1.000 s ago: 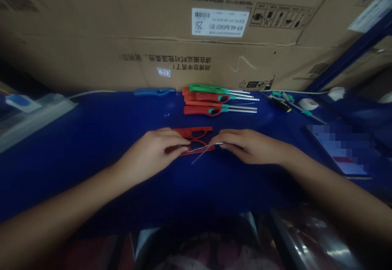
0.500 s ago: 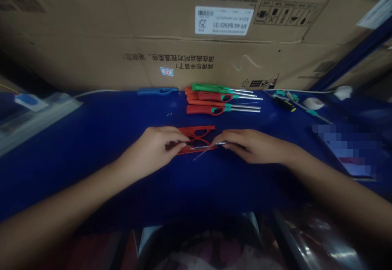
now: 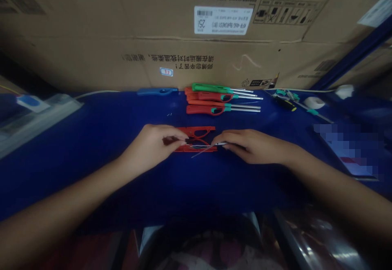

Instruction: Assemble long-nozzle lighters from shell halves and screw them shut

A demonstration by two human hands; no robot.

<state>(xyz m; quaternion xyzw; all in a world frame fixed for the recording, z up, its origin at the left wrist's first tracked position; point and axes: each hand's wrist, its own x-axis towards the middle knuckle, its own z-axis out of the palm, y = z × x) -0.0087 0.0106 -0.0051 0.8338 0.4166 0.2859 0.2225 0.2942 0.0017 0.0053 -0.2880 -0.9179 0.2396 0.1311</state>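
A red plastic lighter shell (image 3: pixel 197 133) lies flat on the blue table (image 3: pixel 101 131) between my hands. My left hand (image 3: pixel 151 147) is closed in a pinch at the shell's left end, on a small dark part I cannot make out. My right hand (image 3: pixel 249 145) pinches the end of a thin metal tube with wire (image 3: pixel 203 147) that runs across the shell's lower edge. Both hands rest on the table surface.
Several finished red and green stick lighters (image 3: pixel 220 96) lie in a row behind the shell, with a blue one (image 3: pixel 157 91) to their left. Screwdrivers (image 3: pixel 290 102) and a tape roll (image 3: pixel 312 102) sit at the right, a clear tray (image 3: pixel 36 112) at the left. Cardboard boxes (image 3: pixel 183 33) wall the back.
My left hand's fingers have drawn back slightly to the left along the shell and the wire now lies flatter against it. The right hand has hardly moved.
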